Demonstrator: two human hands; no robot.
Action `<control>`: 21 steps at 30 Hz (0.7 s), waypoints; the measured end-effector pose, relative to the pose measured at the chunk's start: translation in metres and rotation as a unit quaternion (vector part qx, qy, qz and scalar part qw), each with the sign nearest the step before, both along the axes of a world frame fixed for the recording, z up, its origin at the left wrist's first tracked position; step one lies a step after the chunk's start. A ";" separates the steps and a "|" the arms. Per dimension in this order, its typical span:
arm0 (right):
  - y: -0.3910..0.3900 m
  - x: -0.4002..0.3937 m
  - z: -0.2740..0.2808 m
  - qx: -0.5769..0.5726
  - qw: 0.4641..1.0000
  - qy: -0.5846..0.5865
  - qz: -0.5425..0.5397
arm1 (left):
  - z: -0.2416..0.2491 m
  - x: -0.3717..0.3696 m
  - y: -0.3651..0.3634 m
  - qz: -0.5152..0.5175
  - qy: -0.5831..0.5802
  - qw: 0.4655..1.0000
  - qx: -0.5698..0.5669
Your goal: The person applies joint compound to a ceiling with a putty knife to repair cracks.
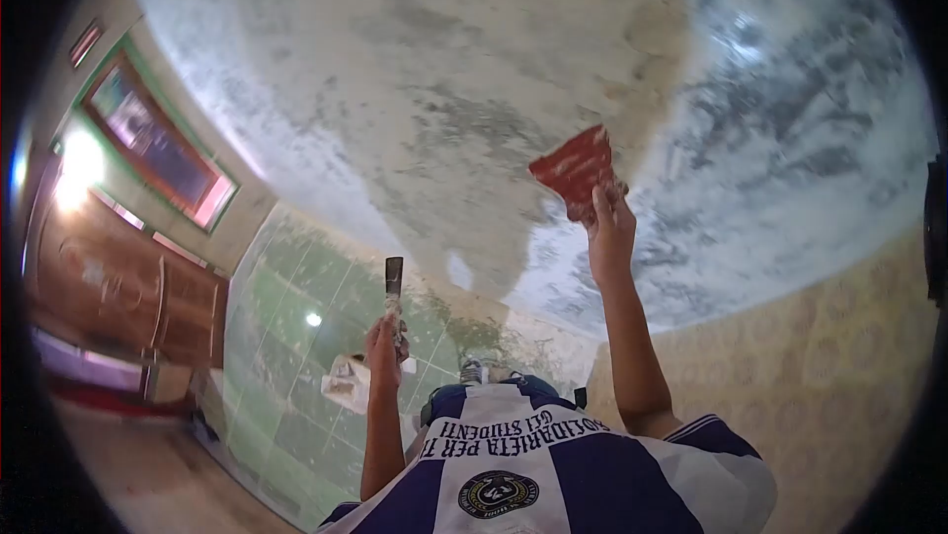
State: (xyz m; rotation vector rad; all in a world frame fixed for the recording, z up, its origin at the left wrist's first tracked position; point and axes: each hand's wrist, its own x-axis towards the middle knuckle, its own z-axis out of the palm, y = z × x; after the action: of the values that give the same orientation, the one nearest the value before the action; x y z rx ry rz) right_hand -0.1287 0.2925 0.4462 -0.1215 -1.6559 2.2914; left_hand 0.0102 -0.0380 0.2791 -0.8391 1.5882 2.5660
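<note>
My right hand (pixel 611 220) is raised in front of the wall (pixel 444 139) and closed on a red plastic spreader (pixel 578 169) smeared with pale filler. The spreader's wide edge faces the wall; whether it touches cannot be told. Lower down, my left hand (pixel 386 344) grips a putty knife (pixel 394 282) with its dark blade pointing up. Its handle is caked with pale paste and partly hidden by the fingers. Grey, patchy plaster covers the wall's middle, and whiter, blotchy filler (pixel 790 119) covers its right side.
On the green tiled floor (pixel 296 337), streaked with white dust, a whitish bag or tub (pixel 351 383) sits near my left hand. A wooden door (pixel 118 267) and a framed window (pixel 153 139) are at left. Patterned beige tiling (pixel 780 386) lies at right.
</note>
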 end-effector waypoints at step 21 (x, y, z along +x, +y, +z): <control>0.060 -0.045 0.217 0.696 0.568 0.337 -0.282 | -0.011 -0.124 0.080 -0.258 0.076 0.963 0.024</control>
State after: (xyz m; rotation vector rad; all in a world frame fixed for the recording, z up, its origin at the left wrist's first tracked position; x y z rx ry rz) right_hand -0.1736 0.3522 0.6636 0.4524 -1.9525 0.0550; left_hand -0.1139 0.0424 0.2679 -0.1826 1.5168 2.3117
